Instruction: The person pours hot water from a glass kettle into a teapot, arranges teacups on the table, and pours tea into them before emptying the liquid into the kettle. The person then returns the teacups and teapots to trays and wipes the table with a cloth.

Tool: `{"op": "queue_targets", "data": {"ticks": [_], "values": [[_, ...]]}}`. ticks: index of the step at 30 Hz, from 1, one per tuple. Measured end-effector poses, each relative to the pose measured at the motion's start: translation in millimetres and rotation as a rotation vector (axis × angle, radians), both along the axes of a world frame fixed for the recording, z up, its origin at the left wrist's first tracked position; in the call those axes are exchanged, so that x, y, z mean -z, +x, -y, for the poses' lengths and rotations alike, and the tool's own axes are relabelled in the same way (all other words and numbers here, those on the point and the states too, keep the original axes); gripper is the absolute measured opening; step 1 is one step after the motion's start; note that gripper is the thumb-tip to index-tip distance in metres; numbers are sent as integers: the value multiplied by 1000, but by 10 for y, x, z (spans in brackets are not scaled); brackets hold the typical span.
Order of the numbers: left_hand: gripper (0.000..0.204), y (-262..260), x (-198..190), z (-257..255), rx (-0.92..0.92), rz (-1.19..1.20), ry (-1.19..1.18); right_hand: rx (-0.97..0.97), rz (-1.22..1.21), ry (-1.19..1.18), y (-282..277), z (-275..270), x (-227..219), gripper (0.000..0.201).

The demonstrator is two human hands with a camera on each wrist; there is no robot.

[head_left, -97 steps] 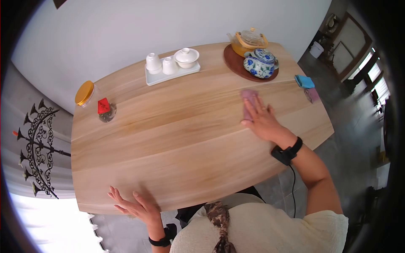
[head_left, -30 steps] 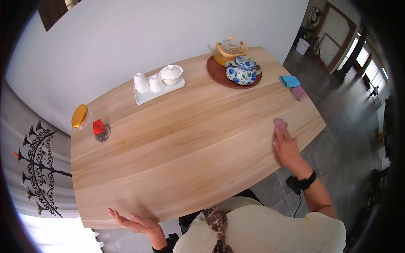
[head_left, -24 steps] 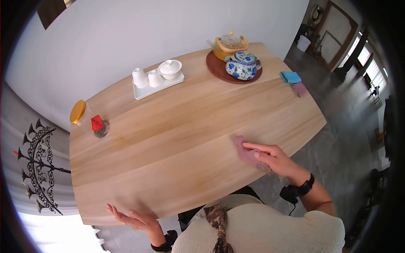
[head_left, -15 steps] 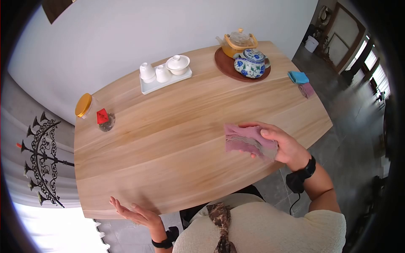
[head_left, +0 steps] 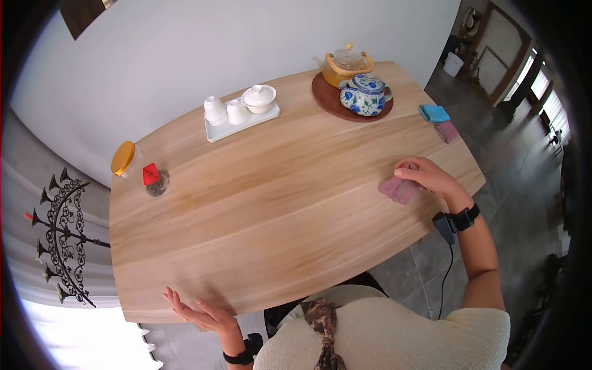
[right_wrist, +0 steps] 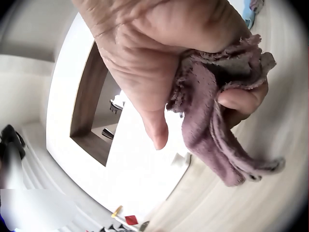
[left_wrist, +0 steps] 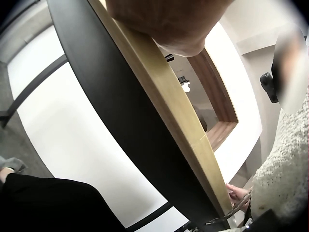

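My right hand (head_left: pixel 430 177) holds a mauve cloth (head_left: pixel 398 190) over the right part of the wooden table (head_left: pixel 265 203). In the right wrist view the cloth (right_wrist: pixel 205 106) is bunched and folded in the grip, its frayed grey edges showing and one end hanging out. Fingers curl round it from below. At the table's front left edge my left hand (head_left: pixel 206 315) rests with fingers spread and nothing in it. Only part of the left hand (left_wrist: pixel 169 21) shows at the top of the left wrist view, against the table edge (left_wrist: pixel 169 92).
A brown round tray (head_left: pixel 327 103) bears a glass teapot (head_left: pixel 346 65) and a blue-and-white teapot (head_left: pixel 364 97). White cups and a lidded bowl (head_left: pixel 258 98) stand on a white tray (head_left: pixel 216 135). Folded blue (head_left: pixel 434 113) and mauve cloths lie far right; jars stand left.
The right hand wiped back from the right edge toward the front middle, raised the cloth with its folds showing, then moved right and farther back with it. The left hand stays in place.
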State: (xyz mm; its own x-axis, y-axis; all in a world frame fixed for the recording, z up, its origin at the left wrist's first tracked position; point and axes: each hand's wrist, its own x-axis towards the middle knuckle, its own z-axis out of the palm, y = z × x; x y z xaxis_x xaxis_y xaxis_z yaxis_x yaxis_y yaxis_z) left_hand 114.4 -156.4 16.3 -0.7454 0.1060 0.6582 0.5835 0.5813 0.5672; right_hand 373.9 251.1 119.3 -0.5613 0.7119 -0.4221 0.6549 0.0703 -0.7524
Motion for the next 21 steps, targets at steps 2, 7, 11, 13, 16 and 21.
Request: {"op": "queue_targets", "data": {"ticks": [2,7,11,13,16,21], "values": [[47,-18,15,20,2,-7,9,-83,-10,255,83,-119,200,38],[47,33,-35,15,12,34,4,-225,109,629,26,58,377,39],[47,56,-51,3,-16,62,-32,-309,282,1057,-114,425,780,52],[45,45,-45,8,-6,38,-50,-327,265,1159,-158,481,816,54],[44,34,-21,8,-21,28,-68,-337,195,992,-136,559,589,53],[43,39,-33,-8,-21,34,-71,-339,171,849,-65,404,589,44]]}}
